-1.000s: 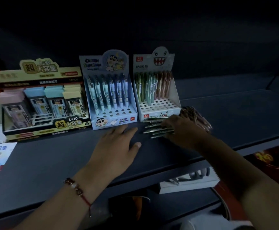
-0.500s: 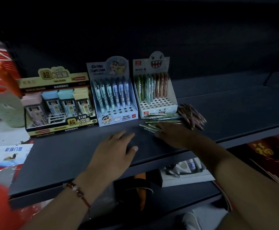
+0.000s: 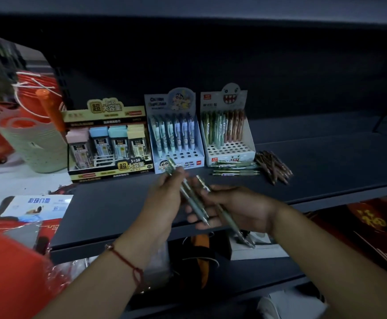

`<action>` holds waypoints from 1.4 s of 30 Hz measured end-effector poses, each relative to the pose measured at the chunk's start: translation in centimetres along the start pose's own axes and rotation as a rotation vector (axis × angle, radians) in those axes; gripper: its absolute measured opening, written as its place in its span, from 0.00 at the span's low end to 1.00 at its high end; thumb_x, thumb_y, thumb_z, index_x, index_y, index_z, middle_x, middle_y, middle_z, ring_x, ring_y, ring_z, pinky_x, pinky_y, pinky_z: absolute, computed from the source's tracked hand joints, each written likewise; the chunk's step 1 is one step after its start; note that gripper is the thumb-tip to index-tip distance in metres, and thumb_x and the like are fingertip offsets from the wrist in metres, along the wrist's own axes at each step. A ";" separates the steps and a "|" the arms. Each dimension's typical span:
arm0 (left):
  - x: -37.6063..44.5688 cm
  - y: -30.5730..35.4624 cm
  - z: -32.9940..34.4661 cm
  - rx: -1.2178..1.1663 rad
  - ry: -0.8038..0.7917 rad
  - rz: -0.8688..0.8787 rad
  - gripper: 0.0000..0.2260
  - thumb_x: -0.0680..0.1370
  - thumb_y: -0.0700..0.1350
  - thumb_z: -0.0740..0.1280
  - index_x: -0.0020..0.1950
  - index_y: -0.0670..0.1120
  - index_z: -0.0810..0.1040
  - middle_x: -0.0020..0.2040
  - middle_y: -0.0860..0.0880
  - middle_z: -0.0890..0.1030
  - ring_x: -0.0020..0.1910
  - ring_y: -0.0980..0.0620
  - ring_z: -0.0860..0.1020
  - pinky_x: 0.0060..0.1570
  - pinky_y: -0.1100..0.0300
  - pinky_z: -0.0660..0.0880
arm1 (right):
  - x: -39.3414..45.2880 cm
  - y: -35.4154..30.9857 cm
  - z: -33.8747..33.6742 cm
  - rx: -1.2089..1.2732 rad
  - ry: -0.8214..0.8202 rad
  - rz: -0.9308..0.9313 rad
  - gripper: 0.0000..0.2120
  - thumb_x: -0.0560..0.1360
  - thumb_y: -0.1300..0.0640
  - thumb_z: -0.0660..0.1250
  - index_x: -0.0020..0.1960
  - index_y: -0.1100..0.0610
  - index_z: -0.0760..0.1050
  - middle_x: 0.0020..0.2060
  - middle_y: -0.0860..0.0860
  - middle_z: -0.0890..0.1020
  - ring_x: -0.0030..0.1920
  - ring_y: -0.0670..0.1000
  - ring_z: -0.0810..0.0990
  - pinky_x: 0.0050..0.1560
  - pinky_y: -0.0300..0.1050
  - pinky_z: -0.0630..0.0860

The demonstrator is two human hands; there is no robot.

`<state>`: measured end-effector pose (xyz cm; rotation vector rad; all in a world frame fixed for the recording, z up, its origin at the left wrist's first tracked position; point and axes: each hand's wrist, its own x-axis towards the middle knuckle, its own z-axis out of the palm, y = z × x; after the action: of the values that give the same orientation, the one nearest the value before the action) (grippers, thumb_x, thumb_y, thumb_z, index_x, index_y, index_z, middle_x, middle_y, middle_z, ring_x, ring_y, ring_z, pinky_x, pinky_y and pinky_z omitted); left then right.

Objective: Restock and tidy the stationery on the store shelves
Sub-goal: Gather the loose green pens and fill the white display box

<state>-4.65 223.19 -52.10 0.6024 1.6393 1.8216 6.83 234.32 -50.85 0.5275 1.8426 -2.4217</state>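
Note:
Above the front of the dark shelf (image 3: pixel 326 162), my left hand (image 3: pixel 162 203) grips a green pen (image 3: pixel 189 196) by its upper half. My right hand (image 3: pixel 238 208) lies palm up beside it and holds a second green pen (image 3: pixel 227 217). Behind them stands a white pen display box with a toothy face (image 3: pixel 228 132), half filled with green and brown pens. Loose green pens (image 3: pixel 234 169) lie in front of that box. A pile of brown pens (image 3: pixel 274 166) lies to its right.
A blue cartoon pen box (image 3: pixel 174 132) and a black-and-gold box of lead refills (image 3: pixel 109 143) stand left of the white box. Pale green baskets (image 3: pixel 31 137) and red goods sit at the far left. A lower shelf (image 3: pixel 257 249) holds a white box.
Both hands have lifted off the shelf and drawn back toward me. The right hand picked pens from the loose green ones, and the left hand now grips one of them.

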 end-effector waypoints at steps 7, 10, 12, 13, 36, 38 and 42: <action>1.0 1.0 -1.1 -0.287 0.128 -0.093 0.10 0.82 0.48 0.60 0.52 0.42 0.74 0.31 0.48 0.74 0.27 0.51 0.76 0.30 0.57 0.77 | 0.6 0.0 -1.2 -0.182 0.296 0.083 0.07 0.82 0.53 0.61 0.48 0.56 0.72 0.35 0.51 0.75 0.24 0.43 0.66 0.21 0.34 0.59; 2.0 0.7 -0.7 -0.246 0.141 -0.128 0.09 0.82 0.47 0.61 0.54 0.42 0.75 0.30 0.49 0.71 0.25 0.53 0.70 0.23 0.61 0.72 | 1.7 -0.7 -2.1 -0.233 0.442 0.013 0.06 0.82 0.57 0.59 0.46 0.56 0.68 0.31 0.51 0.74 0.23 0.44 0.64 0.20 0.34 0.56; 2.6 0.6 -0.3 -0.250 0.115 -0.149 0.07 0.82 0.45 0.62 0.55 0.43 0.76 0.30 0.50 0.72 0.25 0.53 0.70 0.23 0.61 0.71 | 2.2 -1.5 -2.7 -0.286 0.505 -0.054 0.06 0.82 0.57 0.58 0.47 0.56 0.69 0.32 0.51 0.76 0.25 0.45 0.67 0.22 0.36 0.59; 3.0 0.5 -0.1 -0.253 0.099 -0.155 0.06 0.82 0.45 0.63 0.55 0.44 0.76 0.30 0.50 0.72 0.26 0.53 0.70 0.23 0.61 0.71 | 2.5 -2.0 -3.0 -0.302 0.516 -0.099 0.07 0.82 0.57 0.59 0.47 0.57 0.71 0.33 0.52 0.77 0.26 0.46 0.70 0.24 0.37 0.62; 10.3 -0.7 0.8 -0.289 0.030 -0.207 0.03 0.81 0.44 0.65 0.49 0.46 0.76 0.30 0.49 0.74 0.26 0.53 0.72 0.23 0.61 0.71 | 13.8 -5.4 -12.0 -0.687 1.189 -0.648 0.16 0.76 0.55 0.69 0.32 0.60 0.73 0.25 0.52 0.74 0.26 0.44 0.68 0.29 0.40 0.66; 10.6 -0.7 0.7 -0.299 0.032 -0.210 0.03 0.81 0.44 0.65 0.48 0.45 0.76 0.30 0.49 0.74 0.26 0.53 0.72 0.23 0.62 0.71 | 14.4 -5.3 -12.3 -0.734 1.181 -0.623 0.18 0.76 0.57 0.69 0.30 0.59 0.69 0.23 0.49 0.69 0.25 0.43 0.65 0.27 0.38 0.62; 10.8 -0.8 0.9 -0.310 0.028 -0.223 0.04 0.81 0.44 0.65 0.49 0.45 0.76 0.29 0.49 0.74 0.26 0.52 0.72 0.23 0.61 0.71 | 15.4 -5.4 -12.4 -0.754 1.276 -0.577 0.08 0.75 0.57 0.71 0.38 0.57 0.76 0.28 0.46 0.77 0.27 0.41 0.72 0.24 0.29 0.64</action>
<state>-11.61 231.46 -53.48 0.2486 1.3430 1.8710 -6.04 250.06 -53.26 1.8881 3.4579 -1.1920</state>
